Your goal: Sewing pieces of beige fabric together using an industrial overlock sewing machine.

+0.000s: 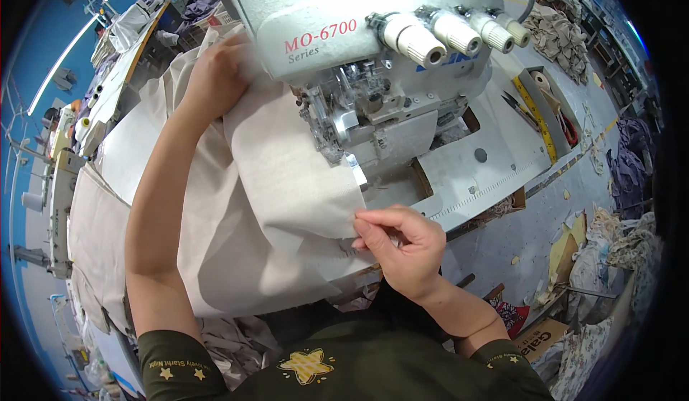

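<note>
A white overlock sewing machine (391,24) stands in front of me. Beige fabric (280,157) lies over its left side, with the right edge by the presser foot and needle area. My right hand (409,247) pinches the near corner of that edge between thumb and fingertips, just below the machine's front. Farther off, my left hand (219,74) rests at the fabric's far part, left of the machine head. Its fingers are smeared and partly hidden there, so their grip cannot be made out. The cloth falls in loose folds under my left forearm.
Tension knobs (415,40) line the machine's front. To the right, a tray (549,89) holds scissors, and a yellow measuring tape (535,118) lies along it. Cloth scraps (610,250) pile at the right. Another sewing machine (63,207) stands at the far left.
</note>
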